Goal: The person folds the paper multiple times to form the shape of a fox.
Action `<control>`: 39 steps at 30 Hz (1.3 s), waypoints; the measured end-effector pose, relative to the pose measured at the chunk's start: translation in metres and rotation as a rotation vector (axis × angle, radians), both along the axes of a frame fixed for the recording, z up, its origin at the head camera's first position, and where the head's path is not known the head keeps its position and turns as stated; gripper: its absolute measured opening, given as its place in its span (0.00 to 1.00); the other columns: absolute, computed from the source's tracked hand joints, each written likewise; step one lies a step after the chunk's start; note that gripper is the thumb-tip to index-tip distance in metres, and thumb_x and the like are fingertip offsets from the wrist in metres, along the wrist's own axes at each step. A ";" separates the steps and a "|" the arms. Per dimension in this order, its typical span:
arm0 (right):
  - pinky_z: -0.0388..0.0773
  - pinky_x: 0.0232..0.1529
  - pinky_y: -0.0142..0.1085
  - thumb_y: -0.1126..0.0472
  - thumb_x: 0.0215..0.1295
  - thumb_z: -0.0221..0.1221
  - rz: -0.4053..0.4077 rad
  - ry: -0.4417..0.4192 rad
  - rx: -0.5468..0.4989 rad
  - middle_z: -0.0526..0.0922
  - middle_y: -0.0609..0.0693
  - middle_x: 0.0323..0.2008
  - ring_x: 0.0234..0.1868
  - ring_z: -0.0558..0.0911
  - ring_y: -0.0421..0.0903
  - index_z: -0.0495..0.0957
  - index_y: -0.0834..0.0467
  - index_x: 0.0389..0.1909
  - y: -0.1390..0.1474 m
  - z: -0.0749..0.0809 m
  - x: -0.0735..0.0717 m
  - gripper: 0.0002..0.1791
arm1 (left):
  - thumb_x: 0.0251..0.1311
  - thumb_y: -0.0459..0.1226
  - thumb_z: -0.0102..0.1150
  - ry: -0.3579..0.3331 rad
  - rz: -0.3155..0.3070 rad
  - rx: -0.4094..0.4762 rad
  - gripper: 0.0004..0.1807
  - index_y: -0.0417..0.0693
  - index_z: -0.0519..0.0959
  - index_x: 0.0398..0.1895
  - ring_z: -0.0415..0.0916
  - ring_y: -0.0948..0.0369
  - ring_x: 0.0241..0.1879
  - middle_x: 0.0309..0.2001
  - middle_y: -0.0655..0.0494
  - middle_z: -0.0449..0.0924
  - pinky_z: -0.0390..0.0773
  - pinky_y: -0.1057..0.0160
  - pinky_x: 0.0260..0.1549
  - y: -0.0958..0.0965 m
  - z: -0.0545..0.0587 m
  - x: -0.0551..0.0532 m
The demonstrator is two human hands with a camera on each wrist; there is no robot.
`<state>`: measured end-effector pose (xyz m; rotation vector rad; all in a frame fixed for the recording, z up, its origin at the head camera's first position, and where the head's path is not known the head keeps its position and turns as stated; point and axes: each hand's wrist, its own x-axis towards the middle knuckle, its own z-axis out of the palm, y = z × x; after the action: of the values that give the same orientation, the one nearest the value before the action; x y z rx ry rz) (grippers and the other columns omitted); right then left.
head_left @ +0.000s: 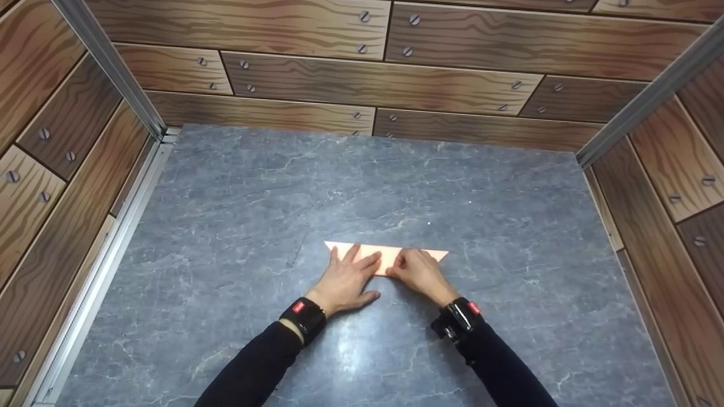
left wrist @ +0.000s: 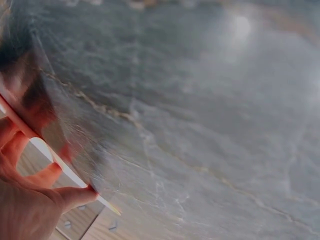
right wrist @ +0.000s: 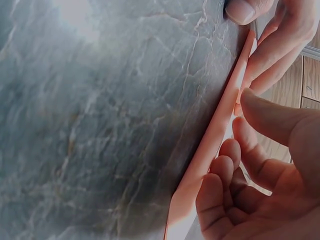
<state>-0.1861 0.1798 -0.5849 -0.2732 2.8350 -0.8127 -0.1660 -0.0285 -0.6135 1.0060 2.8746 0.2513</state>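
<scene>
Paper (head_left: 387, 255): flat, apparently folded, on the table (head_left: 254, 192) toward the near middle. Probably light, thin, quick to crease or tear; best taken at the pointed left or right end. Left hand (head_left: 350, 280): spread, pressing the left half, without a grip. Right hand (head_left: 421, 271): curled at the right half, apparently touching, not gripping. No container in view.

The glare-washed strip (head_left: 387, 258) is probably smooth paper, the tabletop (head_left: 271, 186) glossy, the sleeves (head_left: 249, 362) matt cloth.
</scene>
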 end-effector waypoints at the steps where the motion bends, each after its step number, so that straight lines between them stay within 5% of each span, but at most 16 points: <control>1: 0.71 0.29 0.40 0.57 0.58 0.74 0.001 -0.002 0.004 0.76 0.43 0.20 0.23 0.72 0.42 0.79 0.54 0.21 0.000 0.000 0.000 0.14 | 0.67 0.63 0.56 0.002 0.000 -0.002 0.38 0.53 0.73 0.74 0.55 0.41 0.77 0.79 0.63 0.61 0.56 0.23 0.66 0.000 0.000 0.000; 39: 0.67 0.26 0.37 0.56 0.57 0.74 0.050 -0.118 0.130 0.74 0.42 0.17 0.21 0.71 0.42 0.80 0.55 0.16 -0.005 0.005 -0.007 0.15 | 0.68 0.61 0.56 -0.017 0.006 0.005 0.38 0.51 0.71 0.75 0.54 0.40 0.77 0.79 0.63 0.61 0.55 0.22 0.66 0.001 0.001 0.002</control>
<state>-0.1936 0.1748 -0.5800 -0.2666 2.7442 -0.6110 -0.1641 -0.0280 -0.6124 0.9915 2.8637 0.2657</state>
